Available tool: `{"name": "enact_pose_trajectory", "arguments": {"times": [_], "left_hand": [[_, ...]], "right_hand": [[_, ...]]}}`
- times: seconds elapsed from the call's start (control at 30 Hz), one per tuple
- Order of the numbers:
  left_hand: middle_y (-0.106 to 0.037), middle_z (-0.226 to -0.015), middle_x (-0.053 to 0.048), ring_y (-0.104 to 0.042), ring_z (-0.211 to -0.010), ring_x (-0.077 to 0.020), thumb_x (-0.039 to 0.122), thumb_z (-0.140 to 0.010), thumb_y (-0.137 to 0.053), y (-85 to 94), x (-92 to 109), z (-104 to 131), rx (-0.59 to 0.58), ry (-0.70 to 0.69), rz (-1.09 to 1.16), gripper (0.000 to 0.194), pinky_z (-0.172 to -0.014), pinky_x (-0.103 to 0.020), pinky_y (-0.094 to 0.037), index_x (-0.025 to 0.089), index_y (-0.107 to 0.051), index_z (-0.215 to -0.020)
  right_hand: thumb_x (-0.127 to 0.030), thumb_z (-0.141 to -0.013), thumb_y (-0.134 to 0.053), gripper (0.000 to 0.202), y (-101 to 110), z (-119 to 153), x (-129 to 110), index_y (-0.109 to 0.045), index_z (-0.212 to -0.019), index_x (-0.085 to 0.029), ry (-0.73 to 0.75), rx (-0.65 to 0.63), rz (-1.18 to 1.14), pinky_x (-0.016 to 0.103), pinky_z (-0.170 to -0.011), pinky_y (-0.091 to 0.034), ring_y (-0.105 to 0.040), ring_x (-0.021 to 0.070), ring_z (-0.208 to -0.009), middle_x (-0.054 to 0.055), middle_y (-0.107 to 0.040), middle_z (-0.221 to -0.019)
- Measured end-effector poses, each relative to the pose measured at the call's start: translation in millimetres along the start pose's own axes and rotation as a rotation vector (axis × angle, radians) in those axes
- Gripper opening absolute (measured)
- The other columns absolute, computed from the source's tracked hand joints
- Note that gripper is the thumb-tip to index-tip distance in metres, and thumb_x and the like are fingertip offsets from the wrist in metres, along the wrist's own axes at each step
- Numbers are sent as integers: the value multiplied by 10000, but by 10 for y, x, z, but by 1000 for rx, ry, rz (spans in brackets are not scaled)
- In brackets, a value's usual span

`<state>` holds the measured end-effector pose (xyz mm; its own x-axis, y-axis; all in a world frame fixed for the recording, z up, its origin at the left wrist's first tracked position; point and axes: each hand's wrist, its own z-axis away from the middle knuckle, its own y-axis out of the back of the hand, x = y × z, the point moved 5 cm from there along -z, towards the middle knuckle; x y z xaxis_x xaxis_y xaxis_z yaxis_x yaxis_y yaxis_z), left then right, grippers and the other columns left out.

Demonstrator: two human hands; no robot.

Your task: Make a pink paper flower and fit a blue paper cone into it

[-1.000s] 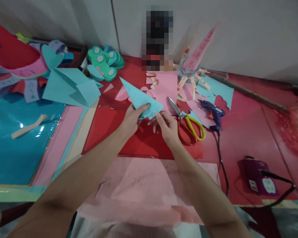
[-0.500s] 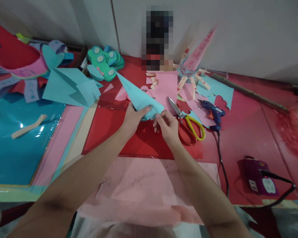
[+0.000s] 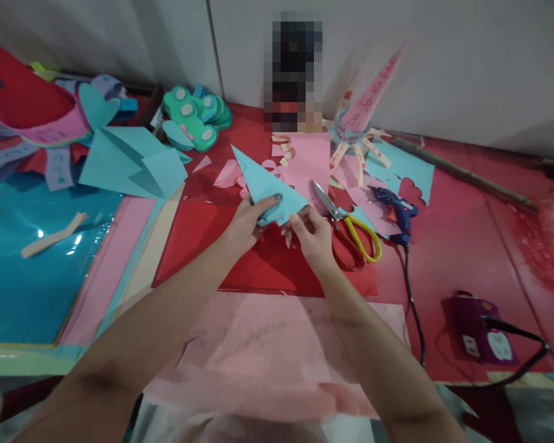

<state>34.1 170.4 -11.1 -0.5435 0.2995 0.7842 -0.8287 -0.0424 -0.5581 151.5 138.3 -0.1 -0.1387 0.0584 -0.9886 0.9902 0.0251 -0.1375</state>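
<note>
A light-blue paper cone point(image 3: 268, 181) is held above the red sheet point(image 3: 189, 246), its tip pointing up and to the left. My left hand point(image 3: 248, 224) is closed round its lower left side, thumb laid across the front. At the lower right rim, my right hand point(image 3: 310, 232) pinches the paper between thumb and fingers. Scissors point(image 3: 337, 212) with one yellow and one red handle lie just right of my right hand, blades pointing up-left. Beyond the cone lie pink paper point(image 3: 305, 157) and pink cut-outs.
A blue glue gun point(image 3: 397, 209) lies at right, its cord near a purple power box point(image 3: 482, 326). A pink cone hat point(image 3: 369, 92) stands at the back. Leftward are folded blue paper point(image 3: 124, 163), green foam shapes point(image 3: 189, 114) and a glossy blue pack point(image 3: 41, 277).
The cone has turned slightly in my hands, and its tip has shifted right and a little down. Both hands keep their grip; the things around have not moved.
</note>
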Motion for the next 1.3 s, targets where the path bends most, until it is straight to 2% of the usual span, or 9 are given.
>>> {"name": "enact_pose_trajectory", "arguments": {"times": [0.1, 0.3, 0.47, 0.77, 0.9, 1.0, 1.17, 1.3], "left_hand": [[-704, -828, -46, -663, -740, -150, 262, -612, -751, -23, 6, 2, -42, -11, -11, 264, -634, -217, -526, 139, -635, -815], [-713, -905, -62, -671, -813, -181, 240, -584, -757, -10, 17, 0, 34, -24, -33, 350, -719, -274, -541, 154, -626, -897], [-705, -976, -63, -665, -839, -170, 254, -572, -778, -32, 14, 1, -12, -26, -25, 391, -737, -258, -528, 169, -613, -916], [-695, -837, -52, -654, -800, -182, 256, -473, -832, -42, 4, 19, -10, 11, -90, 441, -746, -289, -509, 152, -605, -837], [-679, -815, -50, -648, -843, -207, 242, -448, -834, -56, 5, 14, -11, 2, -108, 451, -789, -329, -499, 148, -593, -817], [-660, -761, -24, -641, -781, -184, 213, -418, -842, -50, 6, 12, 8, -9, -92, 467, -778, -326, -501, 145, -596, -808], [-659, -776, -12, -623, -715, -150, 220, -437, -841, -35, -1, 20, 25, -1, -93, 461, -715, -297, -504, 154, -598, -823], [-668, -783, -26, -632, -733, -157, 249, -459, -843, -34, 8, 26, 23, -11, -76, 411, -722, -287, -514, 157, -609, -784]], "right_hand": [[-508, -748, -624, 380, 3, -2, 13, -431, -646, -196, -13, 2, 9, 176, -347, -367, -484, 54, -355, -58, -576, -515], [-515, -753, -611, 372, -11, -5, -1, -445, -654, -197, -20, -9, 3, 185, -352, -374, -485, 58, -357, -51, -580, -526], [-519, -758, -603, 387, -13, -5, -17, -416, -638, -202, -28, -9, 1, 181, -347, -365, -487, 57, -357, -51, -583, -531], [-512, -766, -599, 380, 2, -4, 6, -412, -646, -205, -30, 2, 5, 186, -341, -364, -482, 60, -344, -55, -584, -524], [-540, -747, -600, 373, -1, -2, 10, -458, -677, -202, -37, 3, 16, 195, -349, -377, -483, 63, -355, -50, -588, -535], [-555, -740, -598, 375, -2, 0, 14, -484, -711, -199, -45, 5, 30, 193, -354, -385, -485, 60, -360, -51, -587, -544], [-558, -736, -601, 376, -4, -3, -5, -508, -730, -193, -37, 10, 27, 185, -347, -381, -487, 57, -353, -54, -588, -537], [-523, -767, -590, 356, -4, 4, -16, -462, -681, -202, -36, 17, 36, 186, -347, -380, -488, 59, -353, -54, -590, -537]]}}
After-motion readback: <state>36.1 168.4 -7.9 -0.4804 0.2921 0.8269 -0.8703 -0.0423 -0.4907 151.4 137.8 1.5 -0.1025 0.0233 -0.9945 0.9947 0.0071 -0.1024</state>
